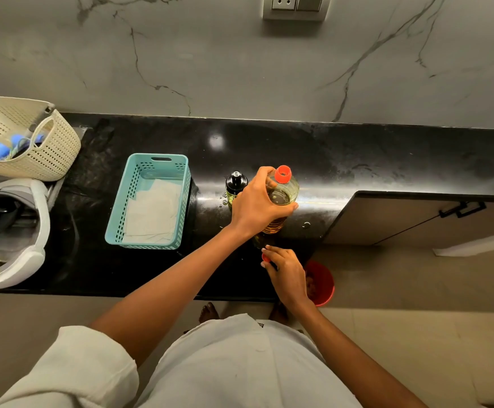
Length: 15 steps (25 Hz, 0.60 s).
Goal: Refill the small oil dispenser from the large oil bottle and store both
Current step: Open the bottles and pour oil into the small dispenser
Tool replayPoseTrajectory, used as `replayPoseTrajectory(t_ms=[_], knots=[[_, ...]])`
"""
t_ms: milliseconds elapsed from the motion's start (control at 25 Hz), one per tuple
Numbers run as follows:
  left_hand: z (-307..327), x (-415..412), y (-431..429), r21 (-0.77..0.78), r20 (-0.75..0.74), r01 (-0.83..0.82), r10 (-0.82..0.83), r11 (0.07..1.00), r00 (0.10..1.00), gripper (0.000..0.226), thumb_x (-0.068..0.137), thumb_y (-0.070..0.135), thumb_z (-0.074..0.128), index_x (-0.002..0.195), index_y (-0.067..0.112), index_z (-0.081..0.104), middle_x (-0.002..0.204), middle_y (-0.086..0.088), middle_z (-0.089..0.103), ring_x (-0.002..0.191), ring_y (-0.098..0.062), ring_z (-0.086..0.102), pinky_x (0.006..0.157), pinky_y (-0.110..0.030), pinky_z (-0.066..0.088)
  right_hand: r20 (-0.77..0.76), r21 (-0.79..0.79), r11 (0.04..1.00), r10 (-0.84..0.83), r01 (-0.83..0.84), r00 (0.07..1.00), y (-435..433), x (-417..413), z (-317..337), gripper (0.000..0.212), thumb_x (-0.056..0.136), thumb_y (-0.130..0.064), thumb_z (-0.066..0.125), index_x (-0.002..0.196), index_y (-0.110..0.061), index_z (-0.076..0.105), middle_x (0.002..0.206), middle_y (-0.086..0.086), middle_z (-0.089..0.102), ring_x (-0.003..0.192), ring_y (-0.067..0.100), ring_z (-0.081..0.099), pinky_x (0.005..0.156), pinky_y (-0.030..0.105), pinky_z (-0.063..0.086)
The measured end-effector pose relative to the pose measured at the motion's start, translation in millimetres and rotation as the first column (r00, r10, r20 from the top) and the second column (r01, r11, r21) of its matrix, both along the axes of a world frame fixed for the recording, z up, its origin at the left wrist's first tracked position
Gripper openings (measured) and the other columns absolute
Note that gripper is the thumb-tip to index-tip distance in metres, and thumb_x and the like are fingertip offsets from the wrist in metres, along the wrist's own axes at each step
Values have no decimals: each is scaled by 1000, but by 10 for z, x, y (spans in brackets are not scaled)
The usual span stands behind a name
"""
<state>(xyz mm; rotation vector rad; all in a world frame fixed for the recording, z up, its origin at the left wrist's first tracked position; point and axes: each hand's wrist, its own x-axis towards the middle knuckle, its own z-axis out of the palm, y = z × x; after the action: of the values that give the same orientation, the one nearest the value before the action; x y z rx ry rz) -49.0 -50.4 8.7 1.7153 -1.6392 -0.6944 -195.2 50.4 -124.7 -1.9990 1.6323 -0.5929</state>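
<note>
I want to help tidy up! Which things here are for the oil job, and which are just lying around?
For the job: large oil bottle, gripped by the left hand; small oil dispenser; small red piece pinched by the right hand.
Lying about: teal basket; cream basket; red bucket.

Open counter (387, 160) right of the oil bottle (284, 195); dispenser (235, 184) and teal basket (119, 213) on its left.

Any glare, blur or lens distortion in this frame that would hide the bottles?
Head view: wide-angle bowing curves the back edge of the countertop; one bright glare spot lies on it behind the small dispenser, off both bottles; the large oil bottle reads sharp though the left hand grips and partly covers it; the right hand, holding the red cap, shows no obvious smear.
</note>
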Motion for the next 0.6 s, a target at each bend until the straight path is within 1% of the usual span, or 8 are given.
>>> replayPoseTrajectory(t_ms=[160,240,320,360,400,480,520,600], knots=[[-30,7,-5,16,-43,49,-48,999,998,91,67,73,86,138,33,45,125,11,69,108,-14,71,83,-46,65,57,-18,999,-26,27,998,-27,5,151,44,89,-27,86,131,-20,76,128,-4,75,118,15,66,87,32,62],[-24,69,3,75,-94,95,-88,993,992,113,64,75,87,153,30,35,145,7,59,127,-16,63,99,-48,60,143,-31,997,-65,70,988,-57,15,294,41,90,-32,85,128,-19,77,125,-4,76,117,14,66,89,35,61],[-19,199,108,123,-163,167,-146,978,976,134,64,73,89,167,28,16,164,2,36,148,-18,45,117,-47,48,234,-63,993,-80,97,969,-100,34,505,37,93,-35,82,126,-18,78,123,-5,76,115,11,67,92,34,59],[-14,280,210,110,-185,180,-158,978,970,135,68,70,88,169,29,9,168,1,29,154,-17,38,121,-43,43,268,-95,990,-73,101,961,-122,56,630,35,94,-35,81,124,-17,78,121,-5,77,113,10,67,92,33,59],[-36,373,336,76,-205,159,-141,984,969,128,75,65,86,169,29,7,169,2,26,156,-16,35,123,-39,40,296,-133,986,-56,99,953,-148,91,759,31,95,-32,81,122,-16,79,119,-5,77,112,10,68,92,33,59],[-179,569,569,28,-286,23,-14,999,958,101,94,43,77,170,24,13,167,3,30,154,-9,37,125,-36,38,345,-201,975,-15,90,938,-191,214,1025,26,97,-25,79,120,-12,79,116,-3,78,111,9,70,92,34,60],[-280,655,637,42,-322,-72,81,997,943,91,96,31,70,169,22,16,168,2,32,153,-4,36,126,-38,37,355,-228,970,9,78,935,-213,300,1144,26,98,-23,78,121,-10,78,117,-1,78,113,9,70,94,33,60],[-422,780,590,142,-314,-196,232,970,920,94,89,25,67,169,19,18,171,-2,31,155,-7,35,128,-43,35,323,-274,961,68,24,944,-301,523,1326,33,99,-23,77,129,-9,74,125,2,76,120,12,69,103,31,57]])
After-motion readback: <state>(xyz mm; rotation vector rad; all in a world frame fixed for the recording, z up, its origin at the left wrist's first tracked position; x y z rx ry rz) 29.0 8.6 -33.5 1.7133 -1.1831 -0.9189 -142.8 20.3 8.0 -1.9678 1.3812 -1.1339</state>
